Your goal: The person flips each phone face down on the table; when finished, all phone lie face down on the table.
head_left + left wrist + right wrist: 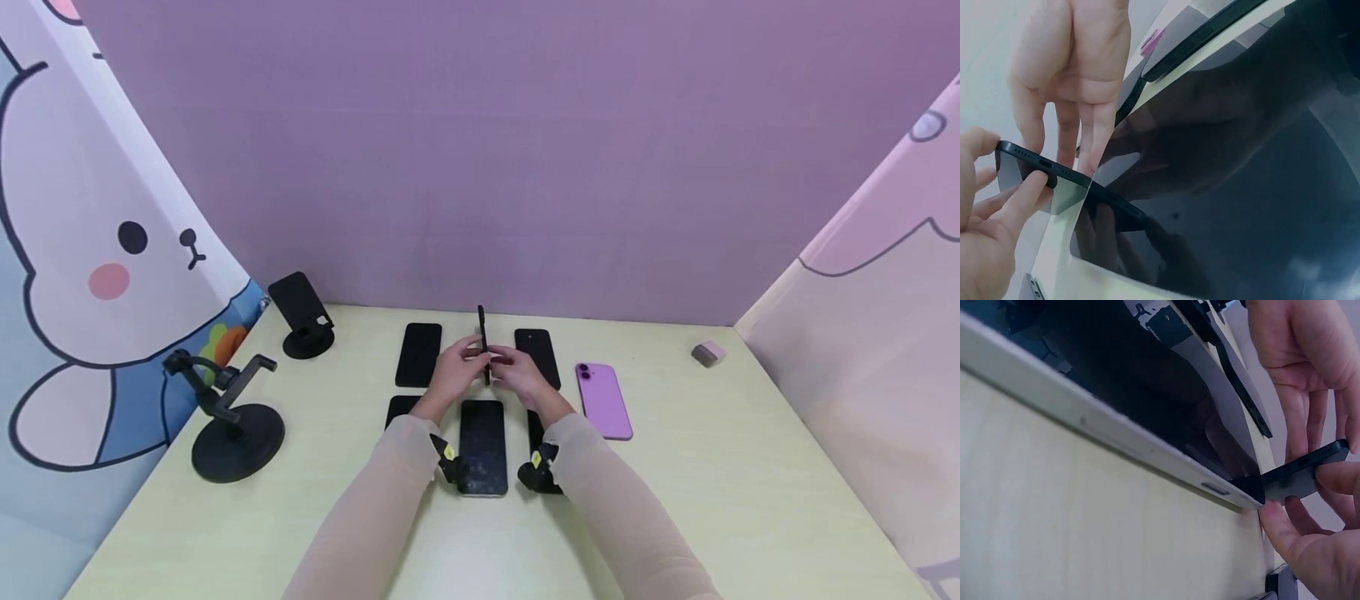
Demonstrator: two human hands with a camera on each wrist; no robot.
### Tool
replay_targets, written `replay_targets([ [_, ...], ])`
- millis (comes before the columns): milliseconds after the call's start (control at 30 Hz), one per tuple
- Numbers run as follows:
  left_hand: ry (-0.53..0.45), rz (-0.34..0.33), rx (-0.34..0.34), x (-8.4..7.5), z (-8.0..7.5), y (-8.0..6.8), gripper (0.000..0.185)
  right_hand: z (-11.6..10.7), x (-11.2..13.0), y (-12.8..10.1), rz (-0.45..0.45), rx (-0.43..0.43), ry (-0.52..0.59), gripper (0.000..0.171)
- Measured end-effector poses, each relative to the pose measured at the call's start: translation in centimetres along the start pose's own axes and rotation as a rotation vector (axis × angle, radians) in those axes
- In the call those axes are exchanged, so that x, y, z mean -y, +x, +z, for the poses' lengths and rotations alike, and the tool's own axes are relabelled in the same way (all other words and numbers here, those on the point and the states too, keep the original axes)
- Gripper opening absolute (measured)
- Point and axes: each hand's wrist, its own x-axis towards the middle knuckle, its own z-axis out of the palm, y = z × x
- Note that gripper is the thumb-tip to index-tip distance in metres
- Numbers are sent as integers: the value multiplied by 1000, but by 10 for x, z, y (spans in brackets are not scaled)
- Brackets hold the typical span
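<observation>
A black smartphone (483,337) stands on edge between the two hands, seen nearly side-on in the head view. My left hand (456,372) grips it from the left, and my right hand (517,373) from the right. In the left wrist view, the phone's bottom edge (1047,164) with its port faces the camera, fingers on both faces. The right wrist view shows the same smartphone (1304,469) held between fingertips. Below the hands, another phone (483,446) lies screen up with a pale frame. Sleeves partly hide black phones (402,406) on either side.
More black phones (419,354) lie flat behind the hands, one at right (543,354). A purple phone (603,401) lies further right. At left stand an empty black holder (236,442) and a black slab (298,300) on a round base. A small block (707,354) sits far right.
</observation>
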Motion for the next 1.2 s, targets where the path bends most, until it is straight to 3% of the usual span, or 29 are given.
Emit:
replay_targets([
  [233,80,3,14,-2,-5,0,44,0,-2,3,8,-26,-116,40],
  [700,425,43,-33,4,-16,-3,40,4,-9,2,-30,-105,-428,41],
  [933,508,-3,-22,6,-18,-4,43,4,-11,10,-28,-97,-570,46],
  [1067,538,5,-21,7,-19,-3,43,-1,-23,24,-63,-72,-625,48],
  [1200,552,5,-21,8,-19,-3,44,0,-20,22,-56,-59,-667,49],
])
